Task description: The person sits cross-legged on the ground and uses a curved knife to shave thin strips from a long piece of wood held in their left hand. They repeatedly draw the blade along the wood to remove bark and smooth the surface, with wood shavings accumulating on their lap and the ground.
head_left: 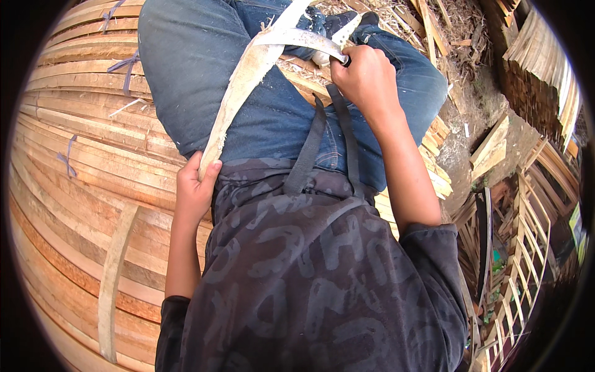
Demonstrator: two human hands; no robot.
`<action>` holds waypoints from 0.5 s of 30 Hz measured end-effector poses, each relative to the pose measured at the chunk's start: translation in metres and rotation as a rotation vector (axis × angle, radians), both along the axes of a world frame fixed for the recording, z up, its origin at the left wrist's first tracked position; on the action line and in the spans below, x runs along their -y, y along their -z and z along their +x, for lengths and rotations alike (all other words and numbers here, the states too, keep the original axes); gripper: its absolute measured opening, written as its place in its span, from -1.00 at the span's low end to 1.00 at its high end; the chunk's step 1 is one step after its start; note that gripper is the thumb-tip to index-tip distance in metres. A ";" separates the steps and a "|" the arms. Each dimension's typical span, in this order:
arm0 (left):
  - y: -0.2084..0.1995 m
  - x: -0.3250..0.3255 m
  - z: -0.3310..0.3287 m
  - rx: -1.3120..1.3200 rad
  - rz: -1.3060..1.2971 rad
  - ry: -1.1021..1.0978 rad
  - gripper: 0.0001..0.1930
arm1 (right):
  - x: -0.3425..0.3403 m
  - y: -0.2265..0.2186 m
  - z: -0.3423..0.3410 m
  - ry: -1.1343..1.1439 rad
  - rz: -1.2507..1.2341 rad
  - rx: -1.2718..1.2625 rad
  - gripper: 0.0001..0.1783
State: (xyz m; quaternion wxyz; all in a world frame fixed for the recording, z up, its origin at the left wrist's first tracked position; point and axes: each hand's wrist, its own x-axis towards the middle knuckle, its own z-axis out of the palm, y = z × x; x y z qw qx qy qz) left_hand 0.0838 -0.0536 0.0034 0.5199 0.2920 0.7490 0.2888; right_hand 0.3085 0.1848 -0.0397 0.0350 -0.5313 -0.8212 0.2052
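Note:
My left hand (197, 180) is closed round the near end of a long, pale, roughly hewn piece of wood (248, 74). The wood slants up and away over my left thigh, and its far end runs out of the picture. In my right hand (367, 79) is a curved knife (304, 39), sickle-like, gripped at the handle, which my fingers mostly hide. Its blade lies across the wood, with the tip at the wood's left edge.
I sit with bent legs in blue jeans (186, 68) on stacked wooden slats (80, 149), some tied in bundles with purple string (67, 156). One loose slat (114, 285) lies across the stack. Shavings (403, 31) litter the ground ahead; more wood strips (533, 68) lie at right.

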 end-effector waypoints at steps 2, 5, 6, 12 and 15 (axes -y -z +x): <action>0.003 -0.002 0.002 -0.036 0.010 -0.009 -0.74 | -0.007 0.008 0.000 0.012 0.048 0.037 -0.67; 0.005 -0.002 0.003 -0.090 0.007 0.010 -0.74 | -0.019 0.016 -0.004 0.005 0.105 0.075 -0.61; 0.005 -0.003 0.003 -0.109 0.003 0.023 -0.74 | -0.022 0.020 -0.005 0.004 0.130 0.077 -0.61; 0.005 -0.008 0.010 -0.153 0.003 -0.023 -0.74 | -0.043 0.024 -0.018 0.038 0.057 0.174 -0.71; 0.003 -0.010 0.011 -0.180 0.019 -0.022 -0.73 | -0.051 0.031 -0.020 0.000 0.124 0.168 -0.70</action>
